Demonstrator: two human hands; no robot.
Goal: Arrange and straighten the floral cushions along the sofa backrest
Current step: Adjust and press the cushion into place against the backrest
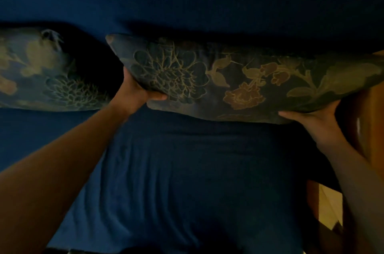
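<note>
A long dark floral cushion (239, 81) is held across the middle and right, against the dark blue sofa backrest (187, 0). My left hand (137, 91) grips its left lower edge, thumb on the front. My right hand (311, 120) cups its lower right edge from beneath. A second floral cushion (47, 72) leans on the backrest at the left, apart from the held one by a dark gap.
The blue sofa seat (176, 181) lies wrinkled below the cushions. A brown wooden armrest or frame (369, 129) stands at the right edge, with a pale floor patch (328, 206) beneath it. The scene is dim.
</note>
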